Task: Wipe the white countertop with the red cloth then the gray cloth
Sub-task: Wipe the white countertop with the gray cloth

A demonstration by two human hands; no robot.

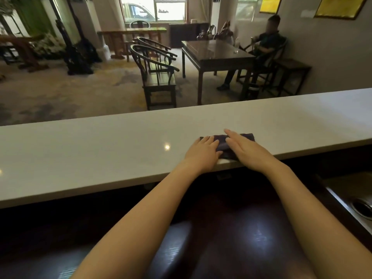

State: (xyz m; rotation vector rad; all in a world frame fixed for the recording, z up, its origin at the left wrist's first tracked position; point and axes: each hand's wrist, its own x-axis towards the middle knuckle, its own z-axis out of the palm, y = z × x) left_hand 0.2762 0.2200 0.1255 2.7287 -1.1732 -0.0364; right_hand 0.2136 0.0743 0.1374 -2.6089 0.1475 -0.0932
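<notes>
A long white countertop [100,154] runs across the view from left to right. A dark gray cloth [221,143], folded into a small rectangle, lies on it close to the near edge, right of centre. My left hand [203,152] rests flat on the cloth's left end with its fingers stretched out. My right hand [245,150] lies flat over the cloth's right part, fingers extended toward the far side. Neither hand curls around the cloth. No red cloth is in view.
Below the countertop is a dark glossy lower counter [221,228], with a metal sink drain [362,207] at the right edge. Beyond the counter stand wooden chairs [159,77] and a dark table [217,53], where a person [265,45] sits.
</notes>
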